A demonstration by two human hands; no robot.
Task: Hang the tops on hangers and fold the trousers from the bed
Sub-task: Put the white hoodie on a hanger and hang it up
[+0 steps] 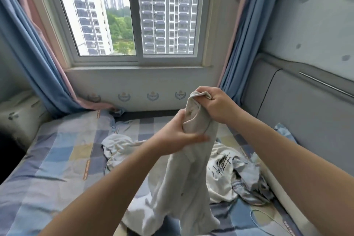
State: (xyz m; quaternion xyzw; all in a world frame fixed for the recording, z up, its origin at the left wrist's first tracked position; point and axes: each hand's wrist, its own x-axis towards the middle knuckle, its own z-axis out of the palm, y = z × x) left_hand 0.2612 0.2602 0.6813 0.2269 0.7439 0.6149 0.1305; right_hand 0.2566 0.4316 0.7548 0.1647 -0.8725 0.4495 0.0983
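Our right hand point(212, 104) clenched the pale garment point(182, 188) at its top; our left hand point(178, 138) pinched it just below. We judged it limp and light, best held by 2 corners.

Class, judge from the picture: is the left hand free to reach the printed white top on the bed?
Probably not yet: the left hand holds the beige garment, which hangs in front of the printed top. Letting go would free it.

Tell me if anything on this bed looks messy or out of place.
Yes: a crumpled heap of clothes lies unfolded on the bed, right of centre, and the left curtain's hem spills onto it.
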